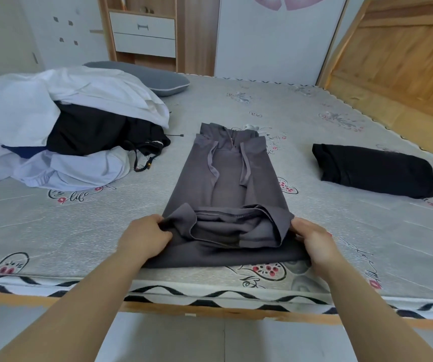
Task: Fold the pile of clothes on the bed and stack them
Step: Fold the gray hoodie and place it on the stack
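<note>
The grey hoodie (225,189) lies lengthwise at the centre of the bed (314,113). The left hand (146,237) and right hand (312,241) each pinch its near hem, lower centre. The unfolded pile (61,126) sits upper left, a folded black garment (374,169) at right.

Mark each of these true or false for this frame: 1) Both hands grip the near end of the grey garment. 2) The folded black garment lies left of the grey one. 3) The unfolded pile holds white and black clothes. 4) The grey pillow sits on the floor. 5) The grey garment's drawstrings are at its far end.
1) True. The left hand and right hand each grip a near corner of the grey garment.
2) False. The folded black garment lies to its right.
3) True. The unfolded pile shows white, pale blue and black pieces.
4) False. The grey pillow lies on the bed, behind the pile.
5) True. The drawstrings hang from the far end.
</note>
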